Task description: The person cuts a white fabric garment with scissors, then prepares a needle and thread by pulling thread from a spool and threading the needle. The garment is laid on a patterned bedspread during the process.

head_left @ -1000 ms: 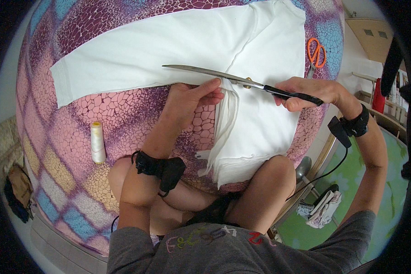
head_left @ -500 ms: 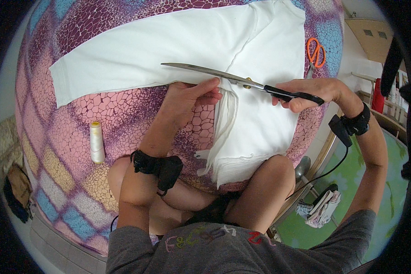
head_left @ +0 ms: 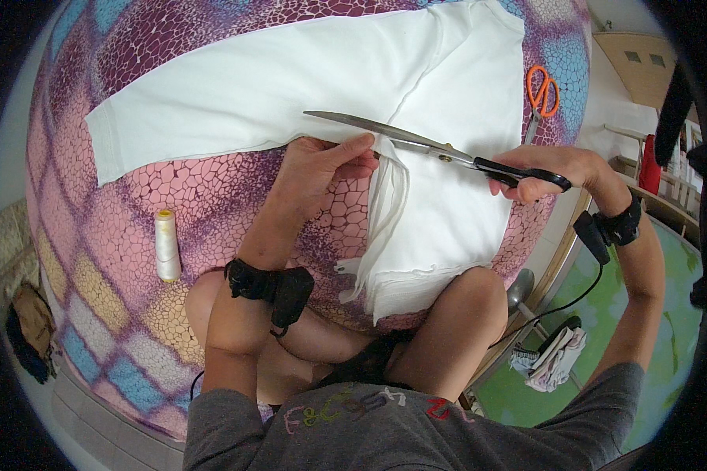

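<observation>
A white long-sleeved garment (head_left: 275, 86) lies spread over a patterned bedspread, one sleeve reaching to the left. My left hand (head_left: 326, 169) pinches the garment's edge between thumb and fingers, near where the sleeve meets the body. Black-handled shears (head_left: 420, 141) are in my right hand (head_left: 546, 173), their long blades pointing left across the cloth. The blades pass just above my left fingertips. Whether cloth sits between them is hard to make out. Below my left hand, the garment's layered edge (head_left: 385, 196) hangs in loose folds.
A cone of white thread (head_left: 166, 245) rests on the patterned bedspread (head_left: 220, 184) at the left. Orange-handled scissors (head_left: 543, 94) lie beyond my right hand. My bent knees border the near side of the garment. Folded cloths (head_left: 558, 359) sit on a green surface at lower right.
My right hand and the shears have shifted right and slightly nearer to me, drawing the blade tips back across the cloth. My left hand keeps its pinch almost unmoved.
</observation>
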`<state>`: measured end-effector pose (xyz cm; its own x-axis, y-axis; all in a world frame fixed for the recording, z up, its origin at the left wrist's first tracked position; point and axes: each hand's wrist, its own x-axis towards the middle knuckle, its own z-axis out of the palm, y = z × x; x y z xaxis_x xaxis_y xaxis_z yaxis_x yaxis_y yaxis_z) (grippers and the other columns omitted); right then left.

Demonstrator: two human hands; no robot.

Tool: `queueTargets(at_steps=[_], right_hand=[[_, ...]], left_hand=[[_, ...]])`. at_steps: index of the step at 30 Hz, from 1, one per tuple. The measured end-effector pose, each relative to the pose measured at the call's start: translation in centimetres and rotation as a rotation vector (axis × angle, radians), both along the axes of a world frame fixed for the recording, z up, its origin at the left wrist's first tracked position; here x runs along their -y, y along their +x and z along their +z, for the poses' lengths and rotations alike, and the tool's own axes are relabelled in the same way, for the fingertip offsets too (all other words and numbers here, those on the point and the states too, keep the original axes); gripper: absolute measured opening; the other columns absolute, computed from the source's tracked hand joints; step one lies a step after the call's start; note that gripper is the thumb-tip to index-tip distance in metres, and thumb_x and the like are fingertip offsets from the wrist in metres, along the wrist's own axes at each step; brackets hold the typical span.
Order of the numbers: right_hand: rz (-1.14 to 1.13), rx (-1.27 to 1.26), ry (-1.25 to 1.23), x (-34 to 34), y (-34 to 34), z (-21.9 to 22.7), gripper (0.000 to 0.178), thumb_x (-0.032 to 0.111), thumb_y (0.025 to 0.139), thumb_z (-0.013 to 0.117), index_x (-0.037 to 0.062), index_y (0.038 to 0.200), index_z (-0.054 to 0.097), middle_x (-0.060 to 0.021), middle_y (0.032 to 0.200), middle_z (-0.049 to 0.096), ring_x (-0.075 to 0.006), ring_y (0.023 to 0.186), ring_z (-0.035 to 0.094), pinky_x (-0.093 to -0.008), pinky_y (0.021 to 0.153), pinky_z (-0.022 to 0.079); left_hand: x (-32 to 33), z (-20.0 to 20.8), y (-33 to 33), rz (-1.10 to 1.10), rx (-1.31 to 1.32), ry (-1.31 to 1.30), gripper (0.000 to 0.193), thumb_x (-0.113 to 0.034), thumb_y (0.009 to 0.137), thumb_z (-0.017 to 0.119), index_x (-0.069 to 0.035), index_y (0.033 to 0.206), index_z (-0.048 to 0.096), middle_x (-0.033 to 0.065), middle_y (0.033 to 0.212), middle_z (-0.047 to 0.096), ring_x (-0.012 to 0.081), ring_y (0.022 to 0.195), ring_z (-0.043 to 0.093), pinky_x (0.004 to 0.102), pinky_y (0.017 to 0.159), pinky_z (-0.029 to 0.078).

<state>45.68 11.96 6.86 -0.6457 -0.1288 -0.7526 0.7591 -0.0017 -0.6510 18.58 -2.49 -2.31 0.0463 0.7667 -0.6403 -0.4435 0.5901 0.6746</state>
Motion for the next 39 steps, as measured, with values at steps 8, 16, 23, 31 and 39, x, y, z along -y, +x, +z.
queueTargets(at_steps=[8, 16, 23, 31, 39], right_hand=[[-0.104, -0.002, 0.061, 0.5, 0.4, 0.1, 0.052, 0.056, 0.078, 0.061, 0.0055, 0.075, 0.052, 0.0038, 0.056, 0.044, -0.0045, 0.049, 0.045, -0.0204, 0.041, 0.033], [-0.125, 0.018, 0.079, 0.9, -0.1, 0.6, 0.052, 0.057, 0.077, 0.062, 0.0056, 0.072, 0.052, 0.005, 0.053, 0.043, -0.0041, 0.047, 0.043, -0.0215, 0.039, 0.032], [-0.137, -0.003, 0.143, 1.0, 0.4, 0.1, 0.061, 0.066, 0.069, 0.065, 0.0062, 0.066, 0.051, 0.0054, 0.052, 0.042, -0.0044, 0.047, 0.041, -0.0227, 0.04, 0.03], [-0.123, 0.013, 0.2, 1.1, -0.3, 0.9, 0.058, 0.059, 0.07, 0.069, 0.0043, 0.065, 0.051, 0.0052, 0.055, 0.042, -0.0064, 0.052, 0.04, -0.0257, 0.043, 0.031], [-0.092, 0.069, 0.161, 1.3, -0.4, 0.9, 0.06, 0.062, 0.071, 0.066, 0.004, 0.069, 0.051, 0.0049, 0.057, 0.043, -0.0072, 0.053, 0.04, -0.0263, 0.043, 0.032]], left_hand=[[0.1, 0.0, -0.1, -0.006, 0.009, -0.012, 0.019, -0.017, 0.082, 0.066, 0.0, 0.091, 0.064, 0.0063, 0.082, 0.064, 0.0134, 0.072, 0.062, 0.0235, 0.062, 0.051], [0.1, -0.1, 0.0, 0.0, 0.014, -0.014, 0.019, -0.017, 0.082, 0.067, 0.0, 0.091, 0.063, 0.0057, 0.08, 0.064, 0.0131, 0.069, 0.061, 0.0233, 0.061, 0.051], [0.2, 0.0, -0.2, -0.008, 0.008, -0.012, 0.019, -0.018, 0.082, 0.067, -0.001, 0.09, 0.064, 0.005, 0.079, 0.063, 0.0125, 0.069, 0.06, 0.0237, 0.061, 0.05], [0.1, 0.2, -0.2, -0.028, -0.009, -0.003, 0.019, -0.018, 0.082, 0.067, -0.001, 0.09, 0.064, 0.0041, 0.078, 0.062, 0.0116, 0.068, 0.059, 0.0235, 0.061, 0.05], [0.1, -0.4, -0.4, -0.09, -0.009, -0.017, 0.022, -0.021, 0.082, 0.066, -0.002, 0.091, 0.063, 0.0055, 0.082, 0.063, 0.0131, 0.072, 0.06, 0.0242, 0.065, 0.051]])
